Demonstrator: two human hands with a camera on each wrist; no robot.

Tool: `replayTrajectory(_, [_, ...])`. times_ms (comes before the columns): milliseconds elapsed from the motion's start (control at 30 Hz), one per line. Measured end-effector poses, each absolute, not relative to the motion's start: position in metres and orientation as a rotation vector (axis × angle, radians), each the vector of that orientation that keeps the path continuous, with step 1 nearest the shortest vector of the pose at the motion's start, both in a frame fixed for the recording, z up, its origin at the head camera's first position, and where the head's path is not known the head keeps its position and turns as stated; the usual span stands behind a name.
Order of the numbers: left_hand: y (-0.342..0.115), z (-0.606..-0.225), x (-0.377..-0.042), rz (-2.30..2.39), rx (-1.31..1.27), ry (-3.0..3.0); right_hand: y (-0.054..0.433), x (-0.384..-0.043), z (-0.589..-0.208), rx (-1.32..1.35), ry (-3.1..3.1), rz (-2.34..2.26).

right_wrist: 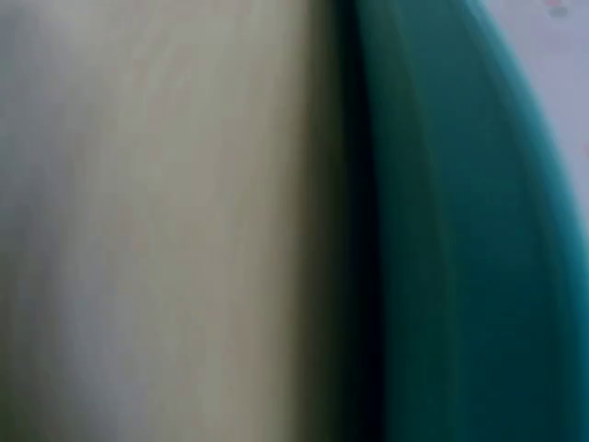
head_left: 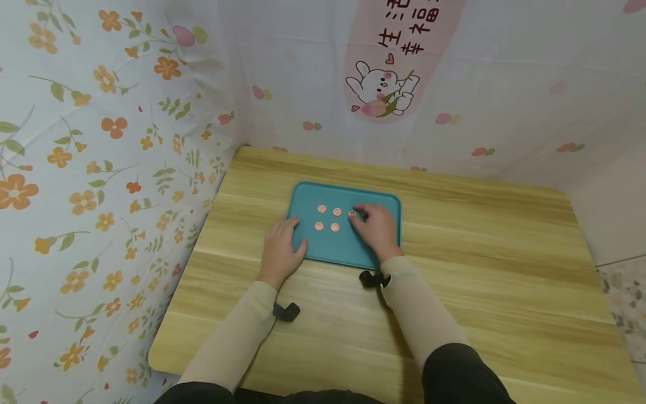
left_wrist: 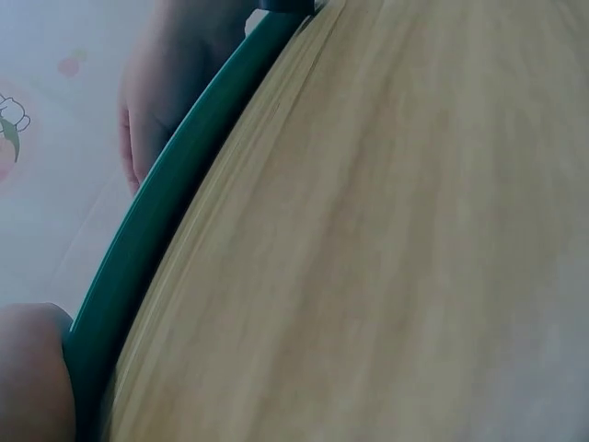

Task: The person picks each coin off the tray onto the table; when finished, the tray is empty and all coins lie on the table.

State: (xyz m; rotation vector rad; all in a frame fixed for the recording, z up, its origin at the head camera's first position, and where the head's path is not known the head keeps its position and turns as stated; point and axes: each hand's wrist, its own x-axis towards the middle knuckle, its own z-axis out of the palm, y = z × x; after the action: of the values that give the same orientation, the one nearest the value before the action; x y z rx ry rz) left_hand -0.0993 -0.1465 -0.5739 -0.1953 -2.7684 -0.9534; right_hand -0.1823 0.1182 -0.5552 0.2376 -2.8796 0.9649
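On a blue-green tray [head_left: 348, 259] lie several copper-coloured coins, among them a coin [head_left: 322, 209] at the back left and a coin [head_left: 335, 227] in the front row. My right hand [head_left: 379, 229] reaches over the tray's right part, thumb and forefinger pinching the coin [head_left: 352, 213] at the right end of the back row. My left hand [head_left: 280, 253] rests at the tray's left edge with its fingers spread loosely. In the left wrist view, the tray's side wall [left_wrist: 138, 239] runs past the left thumb. The right wrist view is blurred and shows only the tray wall [right_wrist: 414, 276] and tabletop.
The tray lies on a wood-grain table [head_left: 494, 252]. A white curtain [head_left: 303, 67] with a rabbit print hangs behind the table, and a flowered curtain [head_left: 101, 168] hangs along the left. Small black wrist cameras [head_left: 286, 312] jut from both sleeves.
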Motion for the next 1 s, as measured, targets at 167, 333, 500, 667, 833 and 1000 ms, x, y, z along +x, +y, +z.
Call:
replayTrajectory(167, [-0.147, -0.576, -0.1, -0.939, -0.199, -2.755, 0.112, -0.182, -0.557, 0.195, -2.883, 0.892])
replayTrajectory(333, [-0.148, -0.577, -0.099, -0.947, -0.197, -2.741, 0.11, -0.181, -0.554, 0.165, -2.905, 0.918])
replayTrajectory(500, [-0.148, -0.576, -0.099, -0.954, -0.187, -2.751, 0.109, -0.182, -0.545, 0.092, -2.969, 0.981])
replayTrajectory(667, [-0.147, -0.576, -0.1, -0.95, -0.184, -2.766, 0.111, -0.185, -0.539, 0.013, -3.038, 1.052])
replayTrajectory(833, [-0.147, -0.576, -0.1, -0.957, -0.18, -2.763, 0.111, -0.189, -0.535, -0.065, -3.094, 1.098])
replayTrajectory(1000, [-0.146, -0.576, -0.1, -0.95, -0.185, -2.755, 0.111, -0.19, -0.533, -0.069, -3.127, 1.085])
